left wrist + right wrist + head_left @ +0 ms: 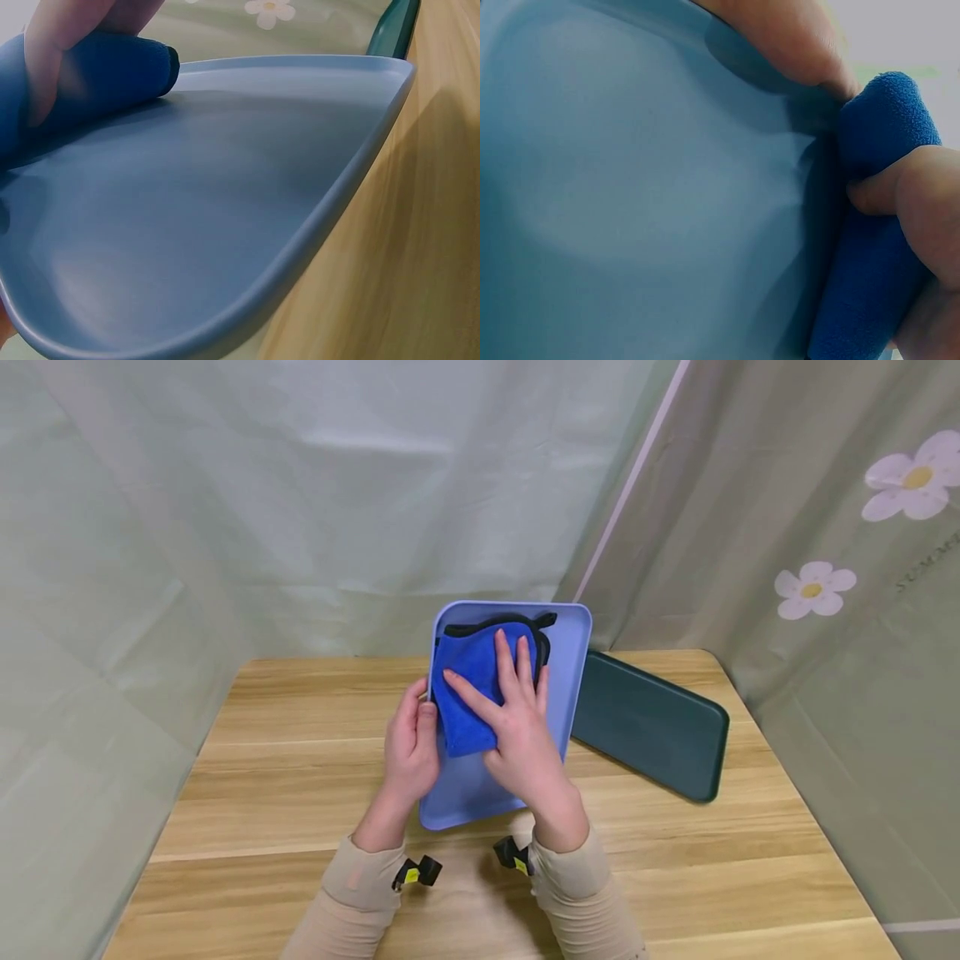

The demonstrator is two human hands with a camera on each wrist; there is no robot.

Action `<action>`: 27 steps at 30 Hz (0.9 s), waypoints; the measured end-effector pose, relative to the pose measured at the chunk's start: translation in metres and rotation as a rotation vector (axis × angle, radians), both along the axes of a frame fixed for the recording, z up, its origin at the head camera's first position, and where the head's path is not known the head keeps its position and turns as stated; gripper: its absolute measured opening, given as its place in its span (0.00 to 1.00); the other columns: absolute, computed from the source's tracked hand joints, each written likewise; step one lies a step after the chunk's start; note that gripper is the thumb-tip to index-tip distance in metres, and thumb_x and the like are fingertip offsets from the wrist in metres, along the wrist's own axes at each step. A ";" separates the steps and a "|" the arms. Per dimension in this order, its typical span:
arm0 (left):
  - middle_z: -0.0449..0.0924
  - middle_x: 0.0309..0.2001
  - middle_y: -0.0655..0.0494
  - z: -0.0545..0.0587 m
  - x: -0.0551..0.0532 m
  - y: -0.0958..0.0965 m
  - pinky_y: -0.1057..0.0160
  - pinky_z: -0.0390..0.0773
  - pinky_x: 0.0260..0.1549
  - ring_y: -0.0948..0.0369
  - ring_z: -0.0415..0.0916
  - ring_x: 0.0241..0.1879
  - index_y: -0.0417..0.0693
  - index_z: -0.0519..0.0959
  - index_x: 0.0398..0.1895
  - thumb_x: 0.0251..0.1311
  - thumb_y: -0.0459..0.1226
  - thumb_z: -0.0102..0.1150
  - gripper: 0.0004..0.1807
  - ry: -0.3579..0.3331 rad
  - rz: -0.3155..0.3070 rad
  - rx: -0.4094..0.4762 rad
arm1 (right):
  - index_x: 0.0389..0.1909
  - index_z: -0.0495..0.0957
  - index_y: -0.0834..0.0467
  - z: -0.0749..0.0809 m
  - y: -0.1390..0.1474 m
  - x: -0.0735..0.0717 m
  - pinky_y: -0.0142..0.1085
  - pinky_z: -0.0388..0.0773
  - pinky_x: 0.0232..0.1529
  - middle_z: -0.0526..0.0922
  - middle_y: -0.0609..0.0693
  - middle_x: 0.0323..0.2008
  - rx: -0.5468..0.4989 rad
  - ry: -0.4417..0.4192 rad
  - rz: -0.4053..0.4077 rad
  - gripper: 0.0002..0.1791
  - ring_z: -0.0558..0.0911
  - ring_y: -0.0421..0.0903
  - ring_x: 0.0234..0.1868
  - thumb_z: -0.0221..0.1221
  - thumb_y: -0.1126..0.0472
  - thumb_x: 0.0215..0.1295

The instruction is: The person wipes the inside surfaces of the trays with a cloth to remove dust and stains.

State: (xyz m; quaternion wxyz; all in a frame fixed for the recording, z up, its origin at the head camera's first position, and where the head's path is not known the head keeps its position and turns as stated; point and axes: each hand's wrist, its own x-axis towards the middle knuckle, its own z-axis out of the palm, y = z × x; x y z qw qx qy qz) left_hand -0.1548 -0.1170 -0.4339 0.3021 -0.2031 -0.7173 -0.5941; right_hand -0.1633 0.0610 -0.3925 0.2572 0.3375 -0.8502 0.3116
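Observation:
A light blue rectangular tray point(468, 793) is held tilted above the wooden table. My left hand point(412, 747) grips its left rim, thumb on the upper side and the other fingers partly hidden behind the edge. Inside the tray lies a folded blue cloth point(465, 722) with black trim, toward the far end. Spread across this cloth, my right hand point(522, 735) presses it with fairly straight fingers. The right wrist view shows the right thumb against the thick folded edge of the cloth point(870, 300). In the left wrist view, the tray's near part point(210, 210) is bare.
A dark green tray point(652, 727) lies at an angle on the table point(285, 777), to the right of and partly behind the blue tray. Pale curtains point(375, 485) hang behind and at both sides, with white flowers printed on the right.

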 end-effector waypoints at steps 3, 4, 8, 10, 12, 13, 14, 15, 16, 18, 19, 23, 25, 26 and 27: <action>0.84 0.55 0.34 -0.001 0.000 0.000 0.69 0.78 0.52 0.58 0.82 0.50 0.29 0.73 0.65 0.83 0.27 0.41 0.17 0.008 0.005 0.005 | 0.76 0.76 0.41 0.000 0.000 0.000 0.81 0.36 0.71 0.35 0.55 0.87 -0.001 -0.005 0.004 0.54 0.33 0.64 0.85 0.58 0.84 0.46; 0.85 0.54 0.34 -0.001 0.000 0.000 0.69 0.78 0.52 0.59 0.82 0.50 0.28 0.74 0.65 0.83 0.27 0.41 0.16 0.011 0.006 0.006 | 0.76 0.76 0.41 0.000 0.000 0.000 0.81 0.36 0.71 0.35 0.55 0.88 -0.001 -0.006 0.005 0.54 0.33 0.64 0.85 0.58 0.84 0.46; 0.85 0.48 0.35 -0.001 -0.001 0.000 0.69 0.78 0.49 0.60 0.81 0.46 0.28 0.74 0.65 0.83 0.28 0.42 0.16 0.019 0.008 0.010 | 0.76 0.76 0.41 0.001 0.001 0.000 0.81 0.36 0.71 0.36 0.54 0.88 -0.005 -0.001 0.004 0.53 0.33 0.63 0.85 0.59 0.83 0.49; 0.84 0.41 0.37 -0.001 -0.001 0.000 0.69 0.77 0.46 0.59 0.79 0.43 0.28 0.73 0.65 0.83 0.27 0.42 0.16 0.020 0.007 0.010 | 0.76 0.76 0.41 0.001 0.001 0.000 0.81 0.36 0.71 0.36 0.54 0.88 -0.006 0.001 0.002 0.52 0.33 0.63 0.85 0.60 0.82 0.50; 0.82 0.38 0.40 -0.001 -0.001 0.001 0.69 0.76 0.45 0.58 0.79 0.41 0.28 0.74 0.65 0.83 0.27 0.42 0.16 0.021 0.011 0.011 | 0.76 0.76 0.40 0.001 0.001 0.000 0.81 0.36 0.71 0.36 0.54 0.88 -0.003 -0.002 0.003 0.52 0.33 0.63 0.85 0.59 0.82 0.49; 0.82 0.38 0.40 -0.001 -0.001 0.001 0.69 0.76 0.45 0.57 0.79 0.41 0.28 0.74 0.65 0.83 0.26 0.42 0.16 0.022 0.012 0.012 | 0.76 0.76 0.40 0.001 0.001 0.000 0.81 0.36 0.71 0.36 0.54 0.88 -0.002 -0.004 0.002 0.53 0.33 0.63 0.85 0.59 0.82 0.49; 0.80 0.35 0.41 0.000 -0.001 0.001 0.69 0.76 0.44 0.57 0.78 0.40 0.28 0.74 0.65 0.83 0.26 0.42 0.16 0.023 0.013 0.011 | 0.76 0.75 0.40 0.001 0.001 0.000 0.81 0.36 0.71 0.35 0.54 0.88 0.000 -0.007 0.001 0.53 0.32 0.63 0.85 0.59 0.83 0.48; 0.79 0.34 0.42 0.000 -0.001 0.001 0.69 0.75 0.43 0.57 0.78 0.39 0.28 0.74 0.65 0.82 0.25 0.42 0.16 0.024 0.013 0.010 | 0.76 0.75 0.40 0.001 0.001 0.000 0.81 0.36 0.71 0.35 0.54 0.88 0.002 -0.009 -0.001 0.54 0.32 0.63 0.85 0.59 0.83 0.48; 0.79 0.34 0.42 0.000 -0.001 0.001 0.69 0.75 0.42 0.57 0.78 0.39 0.28 0.74 0.65 0.82 0.25 0.42 0.16 0.025 0.013 0.010 | 0.76 0.75 0.40 0.000 0.001 0.000 0.81 0.36 0.71 0.35 0.54 0.88 0.004 -0.011 -0.002 0.54 0.32 0.63 0.85 0.59 0.83 0.47; 0.78 0.33 0.41 0.000 -0.001 0.001 0.69 0.75 0.41 0.58 0.77 0.38 0.27 0.74 0.65 0.81 0.24 0.42 0.16 0.022 0.011 0.010 | 0.76 0.75 0.40 0.000 0.001 0.000 0.80 0.35 0.71 0.35 0.53 0.88 0.006 -0.016 -0.004 0.55 0.32 0.63 0.85 0.59 0.83 0.46; 0.78 0.33 0.41 0.000 -0.001 0.001 0.69 0.75 0.41 0.59 0.77 0.38 0.27 0.74 0.64 0.81 0.23 0.43 0.16 0.021 0.012 0.010 | 0.76 0.75 0.40 0.000 0.001 0.000 0.80 0.35 0.71 0.35 0.53 0.88 0.007 -0.018 -0.005 0.55 0.32 0.63 0.85 0.59 0.83 0.46; 0.82 0.39 0.38 0.000 -0.001 0.000 0.69 0.75 0.43 0.59 0.77 0.40 0.27 0.74 0.63 0.80 0.23 0.44 0.15 0.009 0.032 0.013 | 0.76 0.75 0.39 0.001 0.002 -0.001 0.80 0.33 0.71 0.35 0.52 0.88 0.008 -0.028 -0.009 0.58 0.32 0.62 0.85 0.58 0.85 0.43; 0.83 0.44 0.37 0.000 -0.001 0.000 0.69 0.75 0.44 0.58 0.77 0.41 0.27 0.74 0.63 0.80 0.23 0.44 0.15 0.003 0.041 0.016 | 0.76 0.75 0.38 0.001 0.003 -0.001 0.79 0.33 0.72 0.35 0.51 0.88 0.012 -0.030 -0.016 0.58 0.32 0.61 0.85 0.58 0.85 0.44; 0.83 0.45 0.37 0.000 -0.001 0.000 0.69 0.75 0.43 0.58 0.77 0.41 0.27 0.75 0.63 0.80 0.22 0.44 0.15 -0.001 0.044 0.017 | 0.76 0.75 0.38 0.001 0.004 -0.001 0.79 0.33 0.72 0.36 0.50 0.88 0.015 -0.031 -0.019 0.57 0.32 0.61 0.85 0.59 0.85 0.44; 0.82 0.42 0.37 0.000 -0.001 0.000 0.69 0.74 0.41 0.58 0.76 0.39 0.27 0.74 0.63 0.80 0.22 0.44 0.15 -0.004 0.043 0.015 | 0.76 0.75 0.38 0.000 0.005 -0.001 0.79 0.33 0.72 0.36 0.50 0.88 0.018 -0.032 -0.023 0.56 0.32 0.61 0.86 0.59 0.85 0.45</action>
